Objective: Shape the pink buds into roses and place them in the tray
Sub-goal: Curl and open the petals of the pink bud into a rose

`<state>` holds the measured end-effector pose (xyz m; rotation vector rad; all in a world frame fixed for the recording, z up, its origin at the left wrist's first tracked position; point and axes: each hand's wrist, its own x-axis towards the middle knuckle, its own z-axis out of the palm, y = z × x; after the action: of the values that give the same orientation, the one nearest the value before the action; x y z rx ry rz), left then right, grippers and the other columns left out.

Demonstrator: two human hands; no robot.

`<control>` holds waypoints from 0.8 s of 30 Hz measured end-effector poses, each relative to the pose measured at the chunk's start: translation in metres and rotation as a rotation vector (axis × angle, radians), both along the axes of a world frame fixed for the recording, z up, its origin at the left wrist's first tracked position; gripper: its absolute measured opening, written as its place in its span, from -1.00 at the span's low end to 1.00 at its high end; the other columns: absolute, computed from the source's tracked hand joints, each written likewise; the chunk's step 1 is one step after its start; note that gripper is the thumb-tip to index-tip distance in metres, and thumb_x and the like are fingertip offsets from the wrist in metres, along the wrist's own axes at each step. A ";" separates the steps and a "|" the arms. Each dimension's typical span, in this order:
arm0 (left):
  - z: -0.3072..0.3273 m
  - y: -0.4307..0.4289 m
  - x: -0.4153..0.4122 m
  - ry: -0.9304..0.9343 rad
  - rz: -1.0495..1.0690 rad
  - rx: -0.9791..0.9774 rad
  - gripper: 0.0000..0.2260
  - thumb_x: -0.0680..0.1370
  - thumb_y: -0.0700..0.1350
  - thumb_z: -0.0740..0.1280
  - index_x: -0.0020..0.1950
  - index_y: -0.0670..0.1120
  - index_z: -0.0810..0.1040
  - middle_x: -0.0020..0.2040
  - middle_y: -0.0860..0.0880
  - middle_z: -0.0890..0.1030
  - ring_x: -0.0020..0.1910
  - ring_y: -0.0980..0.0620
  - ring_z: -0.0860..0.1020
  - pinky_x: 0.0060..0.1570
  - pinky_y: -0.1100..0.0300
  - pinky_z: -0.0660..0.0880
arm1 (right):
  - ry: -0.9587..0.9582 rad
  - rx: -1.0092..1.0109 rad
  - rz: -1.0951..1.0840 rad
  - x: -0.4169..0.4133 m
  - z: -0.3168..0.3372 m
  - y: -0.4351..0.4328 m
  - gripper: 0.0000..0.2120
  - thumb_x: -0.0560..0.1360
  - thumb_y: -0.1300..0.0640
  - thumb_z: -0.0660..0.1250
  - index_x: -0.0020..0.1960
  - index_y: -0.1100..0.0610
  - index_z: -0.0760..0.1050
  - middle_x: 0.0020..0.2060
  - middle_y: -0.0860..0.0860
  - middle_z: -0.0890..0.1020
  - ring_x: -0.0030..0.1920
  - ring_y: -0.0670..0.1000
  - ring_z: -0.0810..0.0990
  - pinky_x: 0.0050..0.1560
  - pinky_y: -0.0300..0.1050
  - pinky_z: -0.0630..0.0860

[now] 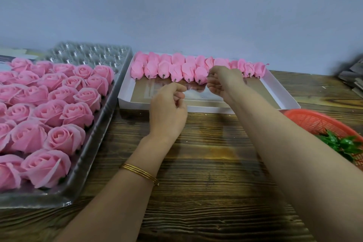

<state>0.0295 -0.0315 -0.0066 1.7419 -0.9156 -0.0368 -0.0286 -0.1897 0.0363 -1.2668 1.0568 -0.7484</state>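
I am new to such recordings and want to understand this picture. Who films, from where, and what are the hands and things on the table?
No machine here: a person wears a camera on the head, looking down at their own hands. On the wooden table stand a clear tray of finished roses, a white box with rows of pink buds, and a red basket holding green leaves. The right hand reaches the buds; whether it pinches one, I cannot tell. The left hand, fingers curled, shows nothing in it.
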 end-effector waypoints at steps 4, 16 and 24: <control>0.001 0.000 0.000 0.009 0.002 -0.001 -0.73 0.48 -0.38 0.32 0.06 -0.05 0.60 -0.11 0.05 0.56 -0.16 0.13 0.52 -0.11 0.36 0.48 | 0.096 0.029 -0.051 0.016 -0.015 -0.019 -0.67 0.45 0.13 0.37 0.16 0.24 0.45 -0.37 0.09 0.41 -0.46 0.01 0.39 -0.38 -0.17 0.43; -0.003 -0.005 0.002 -0.008 0.006 -0.028 -0.72 0.46 -0.39 0.33 -0.02 -0.02 0.59 -0.17 0.09 0.54 -0.20 0.14 0.51 -0.13 0.35 0.46 | 0.297 -0.074 -0.095 0.044 -0.014 -0.036 -0.71 0.38 0.06 0.48 -0.10 0.21 0.45 -0.29 0.10 0.57 -0.38 0.03 0.58 -0.54 -0.25 0.46; -0.003 -0.005 0.002 -0.003 0.003 -0.026 -0.73 0.45 -0.39 0.34 -0.02 -0.03 0.60 -0.16 0.08 0.55 -0.18 0.13 0.53 -0.11 0.30 0.50 | 0.491 -0.124 -0.013 0.056 -0.017 -0.038 -0.79 0.32 0.26 0.43 -0.08 0.29 0.53 -0.29 0.18 0.63 -0.42 0.10 0.49 -0.23 0.02 0.65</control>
<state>0.0311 -0.0362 -0.0093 1.7196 -0.9118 -0.0205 0.0276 -0.2281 0.0196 -1.5991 1.4290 -0.5266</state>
